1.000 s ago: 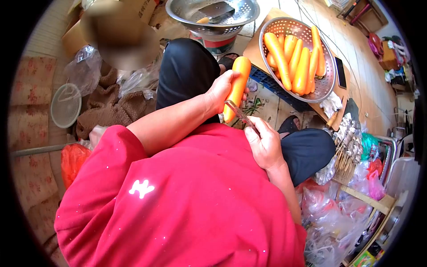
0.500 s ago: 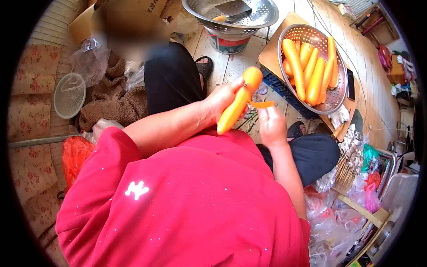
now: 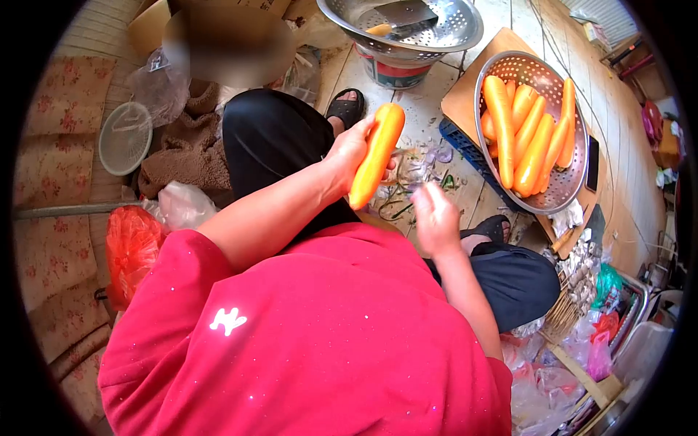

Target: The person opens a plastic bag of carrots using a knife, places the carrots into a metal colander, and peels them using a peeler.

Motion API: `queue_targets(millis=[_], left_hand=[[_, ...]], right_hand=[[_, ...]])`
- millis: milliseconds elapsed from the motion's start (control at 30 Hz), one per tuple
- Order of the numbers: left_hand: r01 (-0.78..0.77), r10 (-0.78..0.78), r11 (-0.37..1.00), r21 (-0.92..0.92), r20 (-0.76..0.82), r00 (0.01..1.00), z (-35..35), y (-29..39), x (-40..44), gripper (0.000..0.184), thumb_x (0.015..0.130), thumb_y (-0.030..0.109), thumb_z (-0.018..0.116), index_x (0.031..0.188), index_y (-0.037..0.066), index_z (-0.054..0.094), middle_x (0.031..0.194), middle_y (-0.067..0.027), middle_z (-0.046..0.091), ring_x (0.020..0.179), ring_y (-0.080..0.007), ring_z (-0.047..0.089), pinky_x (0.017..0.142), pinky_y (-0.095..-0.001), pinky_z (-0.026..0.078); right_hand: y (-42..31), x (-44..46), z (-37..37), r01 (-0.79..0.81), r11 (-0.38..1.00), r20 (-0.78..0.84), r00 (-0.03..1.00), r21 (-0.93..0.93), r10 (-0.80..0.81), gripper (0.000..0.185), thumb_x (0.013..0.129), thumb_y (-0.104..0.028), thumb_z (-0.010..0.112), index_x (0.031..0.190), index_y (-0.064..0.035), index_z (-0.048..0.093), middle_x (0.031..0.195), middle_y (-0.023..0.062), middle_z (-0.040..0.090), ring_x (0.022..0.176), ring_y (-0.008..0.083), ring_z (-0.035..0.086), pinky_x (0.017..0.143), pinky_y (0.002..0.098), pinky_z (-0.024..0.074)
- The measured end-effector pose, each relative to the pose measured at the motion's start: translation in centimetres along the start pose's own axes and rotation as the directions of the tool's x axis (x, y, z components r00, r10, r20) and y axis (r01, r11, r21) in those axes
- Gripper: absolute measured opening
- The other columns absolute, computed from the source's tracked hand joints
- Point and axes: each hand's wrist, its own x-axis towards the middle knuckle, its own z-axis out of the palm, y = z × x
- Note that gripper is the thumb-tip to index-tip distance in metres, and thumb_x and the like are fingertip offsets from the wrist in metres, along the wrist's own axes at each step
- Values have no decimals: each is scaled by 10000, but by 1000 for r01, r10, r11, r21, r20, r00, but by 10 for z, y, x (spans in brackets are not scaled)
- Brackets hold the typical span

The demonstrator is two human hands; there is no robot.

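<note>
A peeled orange carrot [image 3: 378, 156] is gripped in my left hand [image 3: 349, 155], tilted with its upper end away from me. My fingers wrap round its far side. My right hand [image 3: 438, 218] is apart from the carrot, to its right and slightly lower, blurred by motion. Nothing shows clearly in its fingers. Beyond it on the right, a metal colander [image 3: 571, 174] holds several peeled carrots [image 3: 534, 149]. Scraps and peelings [image 3: 418, 178] lie on the floor between my feet.
Another colander [image 3: 465, 33] with a cleaver [image 3: 407, 16] in it rests on a bucket [image 3: 396, 75]. The carrot colander stands on a board [image 3: 465, 98] over a blue crate [image 3: 465, 149], beside a phone [image 3: 593, 163]. Plastic bags [image 3: 545, 392] crowd the lower right.
My right hand has moved down, away from the carrot, and the orange strip at its fingers no longer shows. The carrot stands more upright in my left hand. The view has shifted slightly.
</note>
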Motion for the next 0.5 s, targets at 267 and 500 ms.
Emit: queue_targets(millis=[267,500], left_hand=[[1,4,999,47,-96,995,-1,-13,8,486,983,472,366,1090,39,558,864,-116,627,619,-234,612,507,-362,519],[107,-218,935,339,309,926,-16,-1,-51,481,980,424,387,1167,15,558,931,-165,645,653,-250,645,518,-352,534]], right_hand=[[-12,-2,5,118,970,35,993,-212,-113,163,926,-180,518,880,-25,532,724,199,576,673,409,584,591,446,439],[81,49,-31,-433,861,-77,900,-267,429,365,942,-335,423,941,-23,611,849,227,643,835,430,607,739,474,459]])
